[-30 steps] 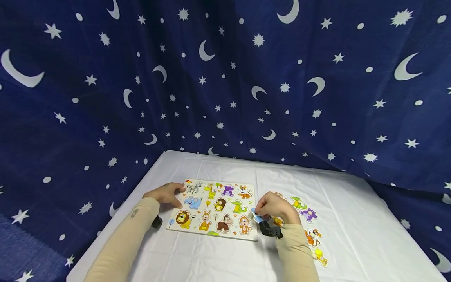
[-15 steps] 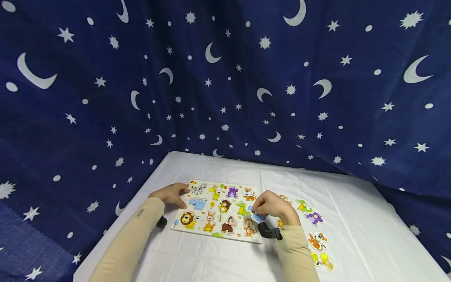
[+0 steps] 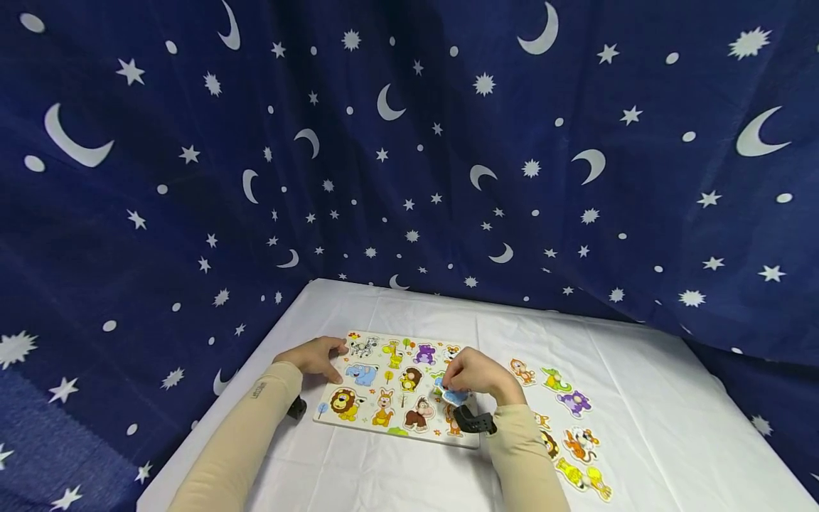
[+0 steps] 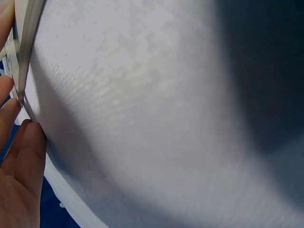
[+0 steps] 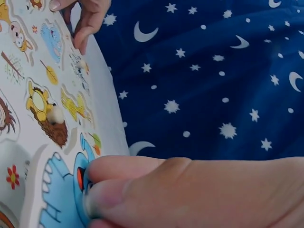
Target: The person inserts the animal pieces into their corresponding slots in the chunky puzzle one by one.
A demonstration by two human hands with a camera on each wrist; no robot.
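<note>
i see, over my remote feed, the bare right hand [image 3: 478, 373] pinching a light-blue, white-edged animal-shaped puzzle piece [image 5: 59, 190] over the right side of a white rectangular animal-picture board [image 3: 361, 424]; the bare left hand [image 3: 312, 357], fingers apart, touches its left edge.

This is looking like a staged recording nook: navy moon-and-star fabric [image 3: 422, 171] is filling the upper frame, running down both sides and hiding the actual room type; a white-draped table [image 3: 652, 398] is sitting lower centre; black wrist-camera gear [image 3: 475, 421] is showing over it.
</note>
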